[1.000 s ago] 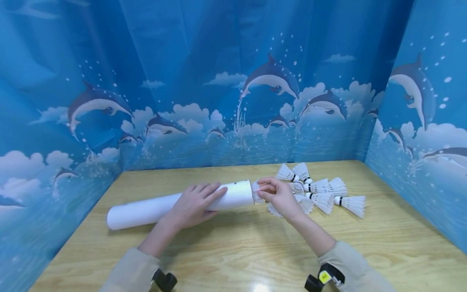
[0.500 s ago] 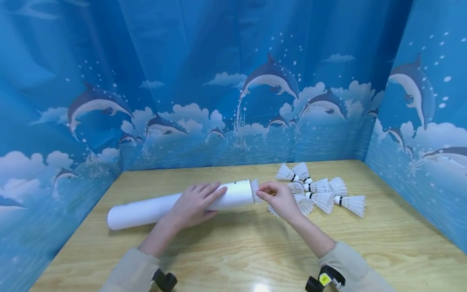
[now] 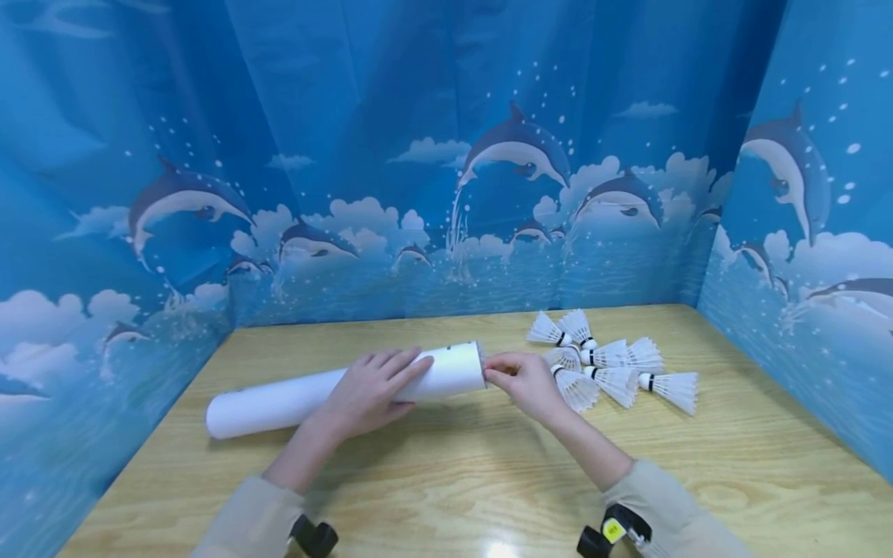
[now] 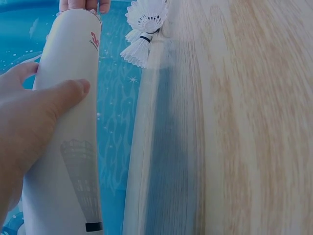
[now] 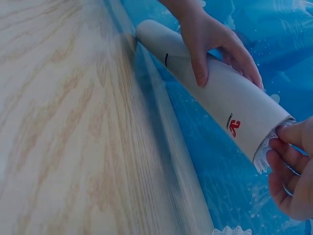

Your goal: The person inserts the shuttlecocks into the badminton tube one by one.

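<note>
Close to me, the left hand [image 3: 370, 391] lies over the middle of the white tube [image 3: 293, 397], fingers spread along its top and thumb curled round its side, pinning it flat on the table [image 3: 446, 480]. The right hand [image 3: 526, 381] is at the tube's open end, fingertips bunched and pinching the feather skirt of a shuttlecock [image 5: 268, 149]. A second ago that shuttlecock stuck well out of the mouth; now only a thin white fringe shows past the rim, so it has been pushed almost fully in, and I'd judge this one nearly seated. How many more are already inside I cannot tell, since the tube is opaque and its mouth is covered by the fingers. Just beyond the right hand, the loose pile of shuttlecocks [image 3: 614, 368] lies on the table near the far right corner, several fanned against each other, none touched. Behind everything hangs the blue dolphin curtain [image 3: 446, 155].
</note>
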### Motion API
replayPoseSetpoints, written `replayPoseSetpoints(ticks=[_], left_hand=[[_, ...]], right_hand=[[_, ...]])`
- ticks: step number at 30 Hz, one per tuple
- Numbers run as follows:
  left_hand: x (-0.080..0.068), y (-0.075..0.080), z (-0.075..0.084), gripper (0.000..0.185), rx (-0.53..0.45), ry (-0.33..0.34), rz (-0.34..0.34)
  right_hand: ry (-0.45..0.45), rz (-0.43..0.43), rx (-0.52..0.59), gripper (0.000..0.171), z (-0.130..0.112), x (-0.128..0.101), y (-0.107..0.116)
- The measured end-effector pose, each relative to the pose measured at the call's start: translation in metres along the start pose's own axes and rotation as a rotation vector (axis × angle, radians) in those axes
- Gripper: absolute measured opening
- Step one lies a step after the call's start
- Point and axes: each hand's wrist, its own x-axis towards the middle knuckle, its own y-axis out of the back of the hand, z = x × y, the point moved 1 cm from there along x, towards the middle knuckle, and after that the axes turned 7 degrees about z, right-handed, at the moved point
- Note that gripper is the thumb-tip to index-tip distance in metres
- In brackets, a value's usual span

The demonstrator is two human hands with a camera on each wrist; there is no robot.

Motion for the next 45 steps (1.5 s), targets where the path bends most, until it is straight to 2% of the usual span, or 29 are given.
replayPoseSetpoints(ticks=[10, 19, 31, 39, 45], left_hand=[[0.001, 0.001, 0.0, 0.078, 0.01, 0.003, 0.0], [0.0, -0.002, 0.0, 0.078, 0.011, -0.009, -0.003], [0.001, -0.004, 0.0, 0.078, 0.005, -0.005, -0.007], [0.001, -0.002, -0.001, 0.078, 0.002, -0.01, 0.001], [0.0, -0.002, -0.003, 0.078, 0.006, -0.014, 0.008]], right_hand=[[-0.029, -0.036, -0.041, 0.014, 0.0, 0.002, -0.001], [-0.061, -0.091, 0.005, 0.017, 0.003, 0.0, 0.0], [-0.058, -0.153, 0.071, 0.02, 0.004, -0.001, -0.001], [-0.124, -0.149, 0.133, 0.023, 0.006, -0.001, 0.004], [-0.139, -0.127, 0.14, 0.026, 0.012, -0.003, 0.02]])
